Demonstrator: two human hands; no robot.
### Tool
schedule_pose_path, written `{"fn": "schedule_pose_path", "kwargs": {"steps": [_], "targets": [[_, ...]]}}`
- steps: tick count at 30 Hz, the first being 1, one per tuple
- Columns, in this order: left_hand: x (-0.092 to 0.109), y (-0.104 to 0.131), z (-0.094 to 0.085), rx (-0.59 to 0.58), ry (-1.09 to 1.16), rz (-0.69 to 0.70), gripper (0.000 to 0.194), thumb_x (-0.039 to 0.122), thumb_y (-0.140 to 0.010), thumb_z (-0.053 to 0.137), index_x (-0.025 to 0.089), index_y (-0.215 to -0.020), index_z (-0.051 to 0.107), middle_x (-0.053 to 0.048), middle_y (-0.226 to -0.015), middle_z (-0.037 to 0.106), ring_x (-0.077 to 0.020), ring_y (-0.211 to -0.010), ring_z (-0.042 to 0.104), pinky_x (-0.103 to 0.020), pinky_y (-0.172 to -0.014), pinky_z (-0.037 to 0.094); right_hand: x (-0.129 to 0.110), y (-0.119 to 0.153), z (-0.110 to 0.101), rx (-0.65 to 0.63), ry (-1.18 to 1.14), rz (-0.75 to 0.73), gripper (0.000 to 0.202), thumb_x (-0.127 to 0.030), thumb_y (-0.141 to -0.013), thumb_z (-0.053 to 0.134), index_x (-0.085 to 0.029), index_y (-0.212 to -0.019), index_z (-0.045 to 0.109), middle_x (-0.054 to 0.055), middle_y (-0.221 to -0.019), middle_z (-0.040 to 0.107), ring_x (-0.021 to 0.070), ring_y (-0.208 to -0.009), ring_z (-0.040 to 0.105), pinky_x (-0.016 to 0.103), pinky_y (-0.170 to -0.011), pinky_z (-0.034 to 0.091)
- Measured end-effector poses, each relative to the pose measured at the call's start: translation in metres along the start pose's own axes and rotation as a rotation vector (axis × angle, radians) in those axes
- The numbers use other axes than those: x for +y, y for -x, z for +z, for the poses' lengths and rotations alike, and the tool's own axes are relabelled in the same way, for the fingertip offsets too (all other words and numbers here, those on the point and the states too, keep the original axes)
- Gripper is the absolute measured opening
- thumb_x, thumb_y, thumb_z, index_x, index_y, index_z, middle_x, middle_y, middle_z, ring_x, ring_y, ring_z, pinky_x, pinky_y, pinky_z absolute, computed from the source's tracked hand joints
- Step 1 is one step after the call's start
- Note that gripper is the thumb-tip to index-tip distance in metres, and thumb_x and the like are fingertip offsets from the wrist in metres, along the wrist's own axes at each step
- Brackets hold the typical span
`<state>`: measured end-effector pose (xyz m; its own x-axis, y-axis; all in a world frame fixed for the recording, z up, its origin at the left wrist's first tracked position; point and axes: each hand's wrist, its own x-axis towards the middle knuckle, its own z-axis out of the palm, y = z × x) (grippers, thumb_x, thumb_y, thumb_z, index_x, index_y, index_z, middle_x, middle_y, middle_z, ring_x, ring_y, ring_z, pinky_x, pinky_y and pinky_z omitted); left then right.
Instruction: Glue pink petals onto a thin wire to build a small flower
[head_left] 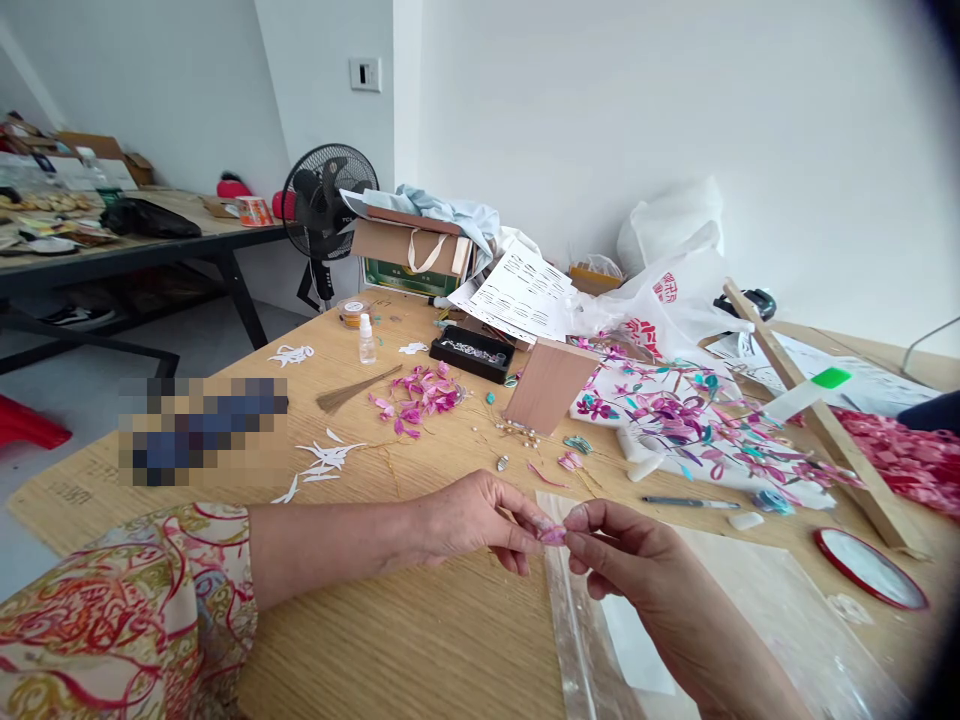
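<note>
I've got a small pink petal piece (553, 535) pinched between both hands, just above the desk (420, 640) and right over the near end of the clear plastic sleeve (577, 640). My left hand (472, 520) has thumb and forefinger closed narrow on one end of it, my right hand (622, 550) has its fingertips closed on the other end, so the two grips nearly touch. It's tiny, and I can't tell from here whether there's wire in it or only silk. To do this well, I'd say: keep the pinch light, pads only, no nails, because a piece like this looks as if it creases easily. I'm keeping my left forearm resting on the desk so it stays steady, and letting the right fingertips do the fine shaping. I'm holding it low over the plastic sleeve, so a slip lands it on a clean surface, not among the scraps. Beyond the sleeve, further from me, lie loose beads (517, 432) and a pile of pink petals (420, 395), with the small brown cardboard box (549, 385) just behind the beads. Right of that box sits the sheet covered in purple and teal flowers (675, 415). A pen (690, 502) lies just beyond my right hand.
</note>
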<state>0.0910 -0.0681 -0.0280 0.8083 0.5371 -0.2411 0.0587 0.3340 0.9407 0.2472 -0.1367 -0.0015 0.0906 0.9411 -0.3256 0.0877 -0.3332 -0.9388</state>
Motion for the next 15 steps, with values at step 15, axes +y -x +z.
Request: {"fn": "schedule_pose_path", "kwargs": {"steps": [15], "targets": [[-0.0017,-0.0014,-0.0023,-0.017,0.01,0.021,0.02,0.026,-0.059,0.067,0.015,-0.076,0.064,0.004,-0.061,0.057,-0.0052,-0.05,0.052,-0.019,-0.053,0.041,0.0056,0.0013,-0.0026,-0.067,-0.178,0.086,0.017,-0.032,-0.064,0.064,-0.017,-0.068,0.057,-0.004,-0.058,0.047,0.0057,-0.051,0.042,0.017,-0.044,0.034]]}}
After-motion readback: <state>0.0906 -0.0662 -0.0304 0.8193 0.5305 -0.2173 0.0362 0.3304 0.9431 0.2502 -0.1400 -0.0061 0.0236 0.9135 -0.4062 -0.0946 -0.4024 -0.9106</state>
